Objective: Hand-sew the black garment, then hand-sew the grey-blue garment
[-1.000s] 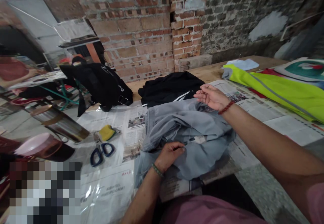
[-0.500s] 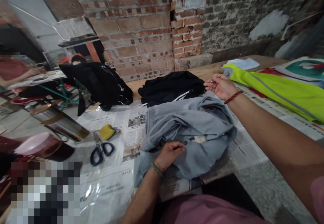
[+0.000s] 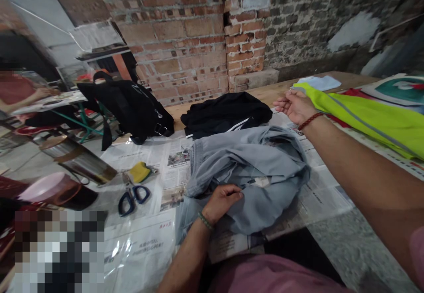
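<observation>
A crumpled grey garment lies in front of me, with a small white label showing in its folds. My left hand is closed on the cloth near the label, thumb and forefinger pinching it. A fine thread rises from the fabric there; most of its length is too thin to follow. Up to the right, beyond the garment, my right hand is raised with thumb and forefinger pressed together on what looks like a sewing needle, barely visible.
Blue-handled scissors and a yellow object lie at left, near a steel flask and a lidded jar. Behind are a black backpack and black clothing. A neon-yellow garment and an iron stand right.
My right hand has moved a little right and up, away from the grey garment. My left hand and the garment stay in place.
</observation>
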Demonstrator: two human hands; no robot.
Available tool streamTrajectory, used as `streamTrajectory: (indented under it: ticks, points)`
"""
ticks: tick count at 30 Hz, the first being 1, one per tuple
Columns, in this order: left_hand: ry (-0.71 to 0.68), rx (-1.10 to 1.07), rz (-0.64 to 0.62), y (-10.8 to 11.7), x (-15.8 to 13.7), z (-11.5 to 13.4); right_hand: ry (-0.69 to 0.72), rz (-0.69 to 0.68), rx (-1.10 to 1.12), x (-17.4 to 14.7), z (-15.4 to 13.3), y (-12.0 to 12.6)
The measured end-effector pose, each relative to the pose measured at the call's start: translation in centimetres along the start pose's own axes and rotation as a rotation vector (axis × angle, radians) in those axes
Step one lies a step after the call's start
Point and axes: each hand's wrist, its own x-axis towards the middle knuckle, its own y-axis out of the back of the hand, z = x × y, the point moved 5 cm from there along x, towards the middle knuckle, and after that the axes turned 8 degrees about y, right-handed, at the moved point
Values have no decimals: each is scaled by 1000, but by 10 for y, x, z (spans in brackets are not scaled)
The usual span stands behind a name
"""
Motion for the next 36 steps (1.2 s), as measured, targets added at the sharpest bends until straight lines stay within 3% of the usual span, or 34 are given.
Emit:
streamTrajectory:
  ticks: [4, 7, 9, 12, 15, 17, 22, 36]
  points:
    - [-3, 9, 5, -1, -1, 3, 10, -23, -14, -5, 3, -7]
    - [0, 8, -1, -1, -1, 3, 6, -142, -78, -22, 12, -22]
    - [4, 7, 4, -1, -1, 2, -6, -330, -177, -44, 23, -38]
    - [-5, 20, 13, 0, 0, 1, 21, -754, -460, -95, 45, -62]
    - [-16, 34, 15, 0, -1, 1, 266, -1144, -699, -147, 59, -77]
    - [-18, 31, 21, 1, -1, 2, 401, -1290, -806, -171, 65, -79]
    - [-50, 39, 32, 1, -1, 3, 482, -1388, -972, -185, 73, -69]
    - [-55, 38, 26, 2, -1, 2, 427, -1418, -819, -194, 73, -62]
